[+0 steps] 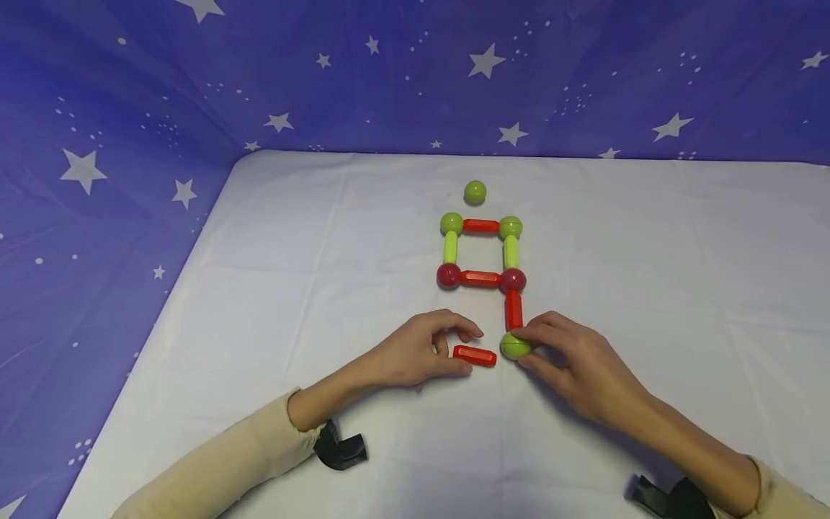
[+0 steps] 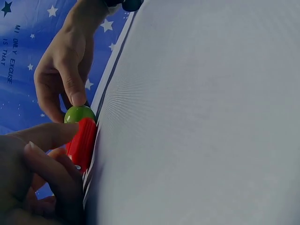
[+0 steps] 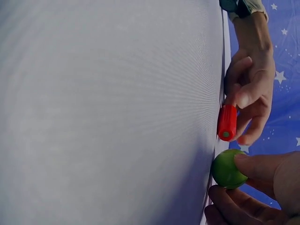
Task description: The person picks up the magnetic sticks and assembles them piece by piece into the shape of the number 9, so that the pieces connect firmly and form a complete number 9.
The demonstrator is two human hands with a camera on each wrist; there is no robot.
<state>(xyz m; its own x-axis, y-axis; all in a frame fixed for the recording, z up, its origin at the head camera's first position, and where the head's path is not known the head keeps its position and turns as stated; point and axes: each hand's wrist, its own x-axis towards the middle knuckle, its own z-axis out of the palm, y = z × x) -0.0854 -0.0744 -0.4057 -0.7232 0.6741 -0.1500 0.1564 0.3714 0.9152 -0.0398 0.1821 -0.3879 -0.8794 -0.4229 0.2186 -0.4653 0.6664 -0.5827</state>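
Note:
My right hand (image 1: 580, 364) pinches a green ball (image 1: 516, 346) between thumb and fingers at the lower end of a red rod (image 1: 514, 310). That rod hangs down from the right dark-red ball (image 1: 513, 280) of a flat square made of rods and balls. Left of the green ball, a loose red rod (image 1: 475, 355) lies on the table, a small gap apart from it. My left hand (image 1: 415, 349) is around this rod's left end, thumb and index finger spread apart. In the right wrist view, the end of the loose rod (image 3: 227, 124) faces the held ball (image 3: 228, 168).
The square has green balls (image 1: 452, 223) at its far corners, a dark-red ball (image 1: 449, 276) at near left, and green side rods (image 1: 511, 252). A single green ball (image 1: 475, 192) lies beyond it. A starry blue cloth (image 1: 415, 79) rises behind the white table (image 1: 311, 238).

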